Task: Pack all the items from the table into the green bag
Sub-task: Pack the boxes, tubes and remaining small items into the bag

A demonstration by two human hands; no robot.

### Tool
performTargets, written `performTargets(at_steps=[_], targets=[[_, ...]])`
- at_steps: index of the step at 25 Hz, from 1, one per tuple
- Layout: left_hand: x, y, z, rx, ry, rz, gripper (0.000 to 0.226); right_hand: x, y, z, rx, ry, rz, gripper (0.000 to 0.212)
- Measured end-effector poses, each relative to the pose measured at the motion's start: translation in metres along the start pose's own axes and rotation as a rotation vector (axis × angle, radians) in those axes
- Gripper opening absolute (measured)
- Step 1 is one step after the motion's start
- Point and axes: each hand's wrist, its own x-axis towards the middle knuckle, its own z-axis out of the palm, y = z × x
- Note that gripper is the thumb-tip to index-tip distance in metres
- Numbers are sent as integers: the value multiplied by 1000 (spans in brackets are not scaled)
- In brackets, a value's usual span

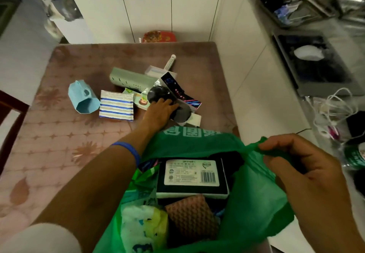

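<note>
Now, left hand: the left hand (pixel 160 109) reaches across the table; its fingers curl over a round black object (pixel 158 94) in the pile, and a blue band (pixel 128 150) sits on the forearm.
Right hand: the right hand (pixel 296 154) pinches the thin handle of the green plastic bag (pixel 256 193) between thumb and fingers and holds the mouth wide.
Bag: it hangs at the near edge of the pink patterned table (pixel 59 144), touching the left forearm.
Inside the bag: a flat black box with a white barcode label (pixel 192 173) lies on top; a brown waffle-textured cloth (pixel 193 215) is just beside it, and a white and yellow printed packet (pixel 144 225) is to the left.
On the table: a light blue plastic cup (pixel 84 97) lies on its side; a white cloth with blue stripes (pixel 116 105) is near it.
Pile: a pale green long box with small holes (pixel 130 80), a black carton with pink and blue print (pixel 177 91) and a white ribbed handle (pixel 170 61) lie close together, touching one another.
Behind the table: a red tray (pixel 159 36) stands against the white wall.
</note>
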Motion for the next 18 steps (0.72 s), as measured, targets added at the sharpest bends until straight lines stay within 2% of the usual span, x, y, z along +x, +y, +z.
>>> performTargets(at_steps=[2,4,8,10,12,13,15,16,18], targets=[[-7,-3,-14,-219,142,-6,34,0,-1,-3,-2,-11,-4,33],[-26,-2,-53,-474,303,-106,28,-3,-5,-2,14,-27,-1,32],[-121,4,-186,-683,728,-225,28,-15,-11,-4,46,-44,30,31],[-192,12,-231,-679,774,-168,21,-16,-11,-2,61,-54,32,34],[-259,43,-233,-508,616,-142,20,-21,-21,2,109,-76,56,33],[-279,64,-222,-422,488,-150,24,-22,-26,2,113,-95,56,30],[-292,94,-184,-309,188,-190,41,-23,-33,6,111,-133,28,27],[-290,103,-166,-292,-29,-202,51,-25,-38,9,115,-148,10,27],[-289,105,-140,-362,-385,-213,64,-29,-50,17,118,-157,-29,29]])
